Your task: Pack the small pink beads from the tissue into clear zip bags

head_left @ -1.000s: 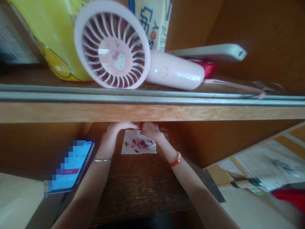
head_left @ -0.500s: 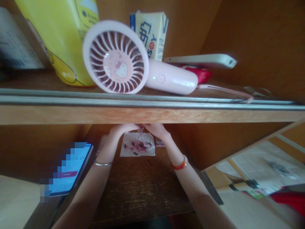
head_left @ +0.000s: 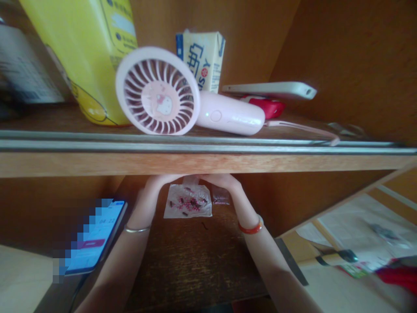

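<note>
Wooden shelf edge (head_left: pixel 195 165) overhead, Hello Kitty hand fan (head_left: pixel 158 91) stored on it. Below, smartphone (head_left: pixel 94 237) lying aside, leaving working room; clear plastic sheet (head_left: pixel 187 206) of pink and dark beads (head_left: pixel 190 203) flat on the desk (head_left: pixel 195 261). Small bead bag (head_left: pixel 220 196) just right. My left hand (head_left: pixel 161 182) and right hand (head_left: pixel 221 181) together, pinching a clear plastic tab (head_left: pixel 190 180) above the sheet, so anything dropped lands there.

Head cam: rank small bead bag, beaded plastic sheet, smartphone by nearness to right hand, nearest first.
From the right hand:
1. Small clear bag of beads: directly below it.
2. Plastic sheet with beads: below and to the left.
3. Smartphone: far left.
</note>
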Demonstrator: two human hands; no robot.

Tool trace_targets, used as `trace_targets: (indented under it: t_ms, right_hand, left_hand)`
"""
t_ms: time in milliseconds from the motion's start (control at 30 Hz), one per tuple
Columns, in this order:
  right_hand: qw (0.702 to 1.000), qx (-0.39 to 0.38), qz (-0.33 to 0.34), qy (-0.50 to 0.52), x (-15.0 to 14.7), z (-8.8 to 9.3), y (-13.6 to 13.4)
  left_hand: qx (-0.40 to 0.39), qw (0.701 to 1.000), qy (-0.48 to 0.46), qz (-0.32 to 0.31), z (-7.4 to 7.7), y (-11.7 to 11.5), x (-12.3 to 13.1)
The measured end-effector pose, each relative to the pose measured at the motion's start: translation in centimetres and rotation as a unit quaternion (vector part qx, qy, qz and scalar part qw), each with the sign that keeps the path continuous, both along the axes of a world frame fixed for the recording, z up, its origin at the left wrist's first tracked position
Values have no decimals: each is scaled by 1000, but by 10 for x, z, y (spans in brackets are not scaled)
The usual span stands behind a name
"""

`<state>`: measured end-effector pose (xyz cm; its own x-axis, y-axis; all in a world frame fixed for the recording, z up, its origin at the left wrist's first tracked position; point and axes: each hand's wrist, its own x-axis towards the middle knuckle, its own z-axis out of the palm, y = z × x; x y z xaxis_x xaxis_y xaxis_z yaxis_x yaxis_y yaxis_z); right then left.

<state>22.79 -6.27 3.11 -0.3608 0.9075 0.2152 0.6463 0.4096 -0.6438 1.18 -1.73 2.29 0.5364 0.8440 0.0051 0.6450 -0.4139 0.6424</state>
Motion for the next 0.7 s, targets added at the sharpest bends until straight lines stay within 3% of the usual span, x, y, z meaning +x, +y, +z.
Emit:
trace_targets:
  t_ms: [167,333,533,700]
  right_hand:
    - [1000,-11,-6,-2,23,8,2]
    - [1000,-15,-1,11,31,22,-3]
    - [997,-11,24,68,29,28,-13]
    - [993,29,23,114,28,29,-13]
  left_hand:
    - [-16,999,-6,38,12,1,-9]
    - [-23,994,-79,77,18,0,-10]
    - [7,986,-153,58,22,-9,-7]
    - [34,974,-218,45,17,-10,-2]
